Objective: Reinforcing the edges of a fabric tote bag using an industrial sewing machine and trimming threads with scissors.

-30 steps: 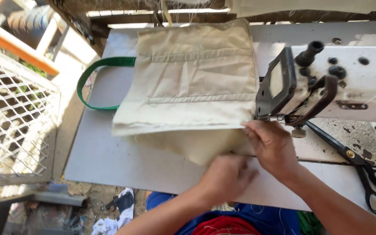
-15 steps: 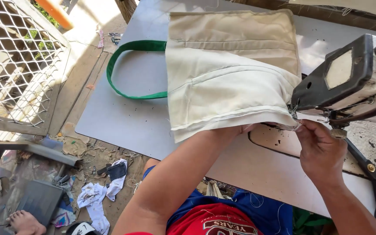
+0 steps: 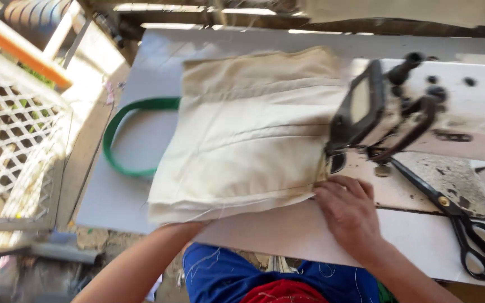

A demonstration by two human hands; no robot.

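Note:
A cream cloth bag with a green strap handle lies flat on the grey sewing table. Its right edge sits under the head of a black and white sewing machine. My right hand rests on the table with its fingertips pinching the bag's lower right corner beside the needle. My left forearm comes up from the near edge and slips beneath the bag's bottom edge. The cloth hides my left hand.
Black scissors lie on the machine bed at the right. A white lattice panel stands to the left of the table. Beyond it is an orange rail. Below the table's near edge is littered ground.
My left hand has gone from the top of the cloth edge to beneath the bag. My right hand has come down from the needle to the bag's corner. The view swung.

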